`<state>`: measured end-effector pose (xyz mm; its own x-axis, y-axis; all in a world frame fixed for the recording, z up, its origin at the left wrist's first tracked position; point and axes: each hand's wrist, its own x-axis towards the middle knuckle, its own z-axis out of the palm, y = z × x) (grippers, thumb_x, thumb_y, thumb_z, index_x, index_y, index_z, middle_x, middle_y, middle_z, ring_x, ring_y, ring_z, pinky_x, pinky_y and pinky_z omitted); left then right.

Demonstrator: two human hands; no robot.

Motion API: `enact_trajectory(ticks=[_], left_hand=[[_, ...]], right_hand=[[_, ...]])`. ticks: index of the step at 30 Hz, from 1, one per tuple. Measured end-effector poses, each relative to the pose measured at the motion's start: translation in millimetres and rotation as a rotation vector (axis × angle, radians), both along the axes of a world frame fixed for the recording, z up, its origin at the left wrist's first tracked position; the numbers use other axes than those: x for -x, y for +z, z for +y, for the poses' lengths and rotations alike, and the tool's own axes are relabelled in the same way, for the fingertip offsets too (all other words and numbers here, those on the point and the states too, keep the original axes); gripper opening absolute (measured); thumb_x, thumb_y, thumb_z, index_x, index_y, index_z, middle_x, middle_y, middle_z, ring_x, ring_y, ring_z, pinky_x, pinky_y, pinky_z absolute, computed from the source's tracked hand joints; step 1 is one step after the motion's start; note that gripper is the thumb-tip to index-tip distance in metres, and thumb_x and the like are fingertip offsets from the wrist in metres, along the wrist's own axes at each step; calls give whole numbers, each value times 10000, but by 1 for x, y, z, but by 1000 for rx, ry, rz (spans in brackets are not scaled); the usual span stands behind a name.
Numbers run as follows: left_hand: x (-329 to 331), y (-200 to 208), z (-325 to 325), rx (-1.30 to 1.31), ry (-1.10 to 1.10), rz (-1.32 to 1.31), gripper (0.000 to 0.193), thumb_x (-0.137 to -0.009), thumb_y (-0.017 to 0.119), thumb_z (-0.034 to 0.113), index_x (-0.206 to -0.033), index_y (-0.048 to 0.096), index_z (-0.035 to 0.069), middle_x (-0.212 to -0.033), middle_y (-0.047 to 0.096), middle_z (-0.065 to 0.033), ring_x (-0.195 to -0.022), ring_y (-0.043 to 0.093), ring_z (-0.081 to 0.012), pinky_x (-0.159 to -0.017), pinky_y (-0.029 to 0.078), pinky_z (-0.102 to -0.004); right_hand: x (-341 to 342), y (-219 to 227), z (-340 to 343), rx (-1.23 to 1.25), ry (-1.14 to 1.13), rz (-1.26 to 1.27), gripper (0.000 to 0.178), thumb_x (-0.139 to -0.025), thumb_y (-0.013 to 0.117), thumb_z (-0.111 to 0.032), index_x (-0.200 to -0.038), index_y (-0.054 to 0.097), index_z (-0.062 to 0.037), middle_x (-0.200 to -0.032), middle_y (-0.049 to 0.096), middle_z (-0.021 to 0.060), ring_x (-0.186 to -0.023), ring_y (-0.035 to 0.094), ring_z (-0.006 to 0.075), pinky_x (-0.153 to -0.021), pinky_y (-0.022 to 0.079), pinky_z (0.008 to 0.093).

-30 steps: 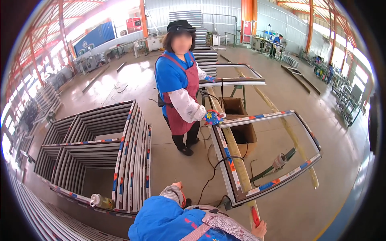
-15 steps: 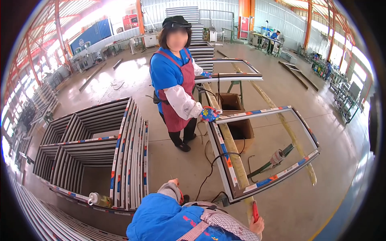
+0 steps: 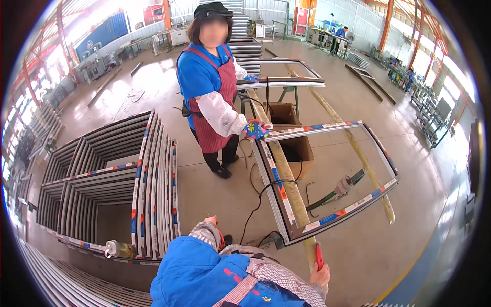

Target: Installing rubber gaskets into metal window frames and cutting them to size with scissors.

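My right hand is closed round a slim red hand tool whose exact kind does not show. It is just below the near corner of a window frame with coloured tape strips. My left hand sticks out beyond my grey cuff, fingers closed; a thin tip shows at it, too small to name. The frame rests on padded rails, with a black cable across its left side. Across from me, a person in a striped apron has a flower-patterned glove at the frame's far left corner.
A stack of dark frames stands to my left, with a capped bottle on its near edge. More profiles lie at the lower left. A cardboard box and a green stand are below the frame. Another frame lies farther back.
The whole view has shifted, so the scene sits a little higher and more to the left. My right hand still grips the red tool; the co-worker's glove stays at the frame's corner.
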<state>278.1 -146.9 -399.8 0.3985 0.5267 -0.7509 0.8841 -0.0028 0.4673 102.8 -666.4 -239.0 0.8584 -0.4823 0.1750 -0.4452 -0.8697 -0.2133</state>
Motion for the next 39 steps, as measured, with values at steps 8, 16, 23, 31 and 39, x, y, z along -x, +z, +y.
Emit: enact_trajectory(ticks=[8,16,23,31,39], left_hand=[[16,17,-7,-55,-123,-48,291,-784,536,319,-727,671,68,-722,644,-101,-649,601,-220,-633,467,-343],[15,3,-1,37,102,-24,229,-789,515,255,-779,655,74,-695,619,-99,-648,590,-220,-614,464,-331],[19,-25,16,-108,-329,-26,188,-823,516,226,-839,656,101,-754,651,-103,-720,636,-241,-620,484,-352],[20,-24,8,-101,-278,-61,202,-802,545,240,-849,655,78,-743,651,-93,-712,639,-216,-622,486,-351],[18,25,-8,34,120,-29,273,-779,517,271,-701,667,56,-721,646,-74,-597,582,-169,-569,450,-309]], right_hand=[[1,-2,2,2,-29,-42,327,-779,582,-376,-850,529,-61,-818,558,125,-779,551,328,-677,424,448],[-3,1,3,-16,-28,-43,324,-776,585,-372,-856,536,-62,-813,559,126,-773,554,328,-676,427,446],[-1,4,4,-44,-35,-43,319,-773,589,-367,-849,541,-61,-817,565,128,-777,556,328,-682,429,447],[-3,5,5,-71,-37,-28,324,-799,573,-372,-855,549,-54,-855,583,141,-820,560,344,-713,436,446],[-3,-5,0,-64,-48,-23,328,-777,592,-372,-895,552,-69,-849,574,129,-815,556,329,-707,430,446]])
